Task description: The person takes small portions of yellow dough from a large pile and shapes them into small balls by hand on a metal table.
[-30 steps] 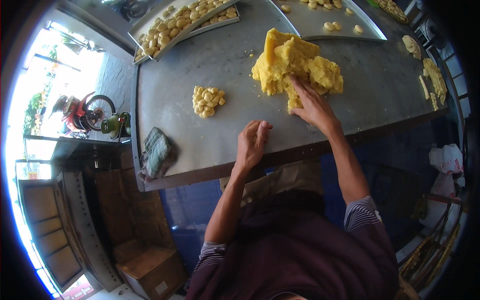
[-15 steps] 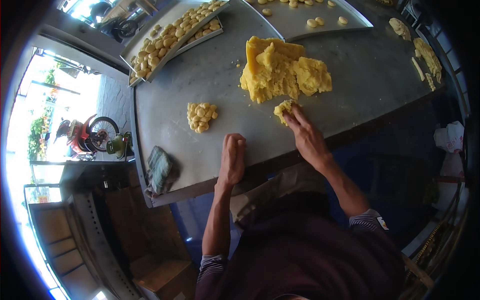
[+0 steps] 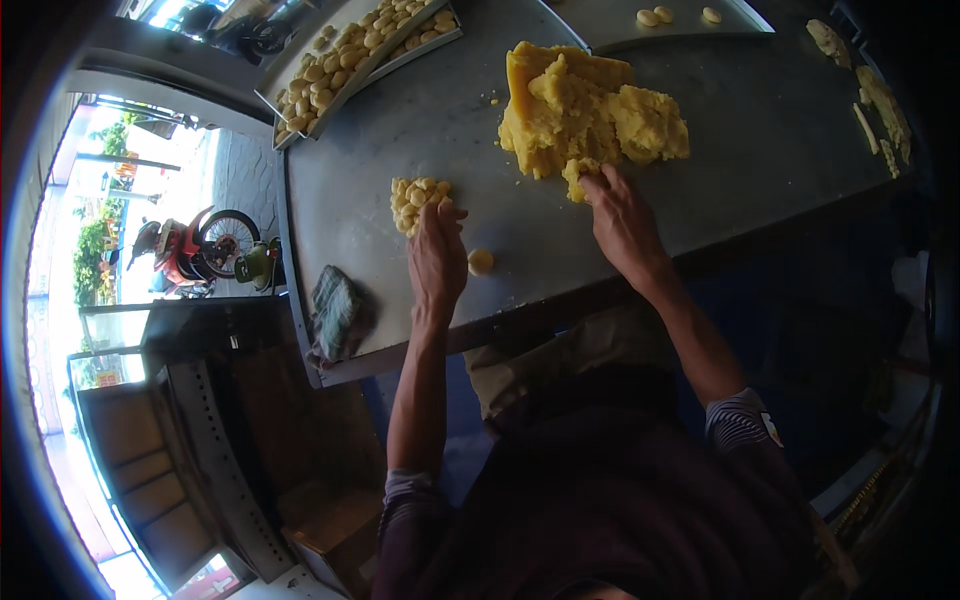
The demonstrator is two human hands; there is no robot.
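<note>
My left hand (image 3: 437,255) reaches to the pale dough pieces (image 3: 412,200) clustered on the left of the metal table. Its fingers are stretched out, with the thumb slightly apart, and the fingertips meet the edge of that cluster. Just right of this hand lies a round, pale dough disc (image 3: 480,262), flat on the table. My right hand (image 3: 625,225) has its fingers closed around a small lump of yellow paste (image 3: 576,180). That lump is against the near edge of a large, rough yellow mound of paste (image 3: 570,110).
Metal trays with round dough balls (image 3: 335,75) stand at the far left, and another tray (image 3: 670,25) holds a few at the back. A grey-green cloth (image 3: 337,305) lies at the near left corner. Dough scraps (image 3: 885,110) sit at the far right. Outside stands a red motorbike (image 3: 190,250).
My left hand has moved forward and left from the table's near edge, its fist opened; the dough disc now shows beside it. My right hand has brought the paste lump up to the mound.
</note>
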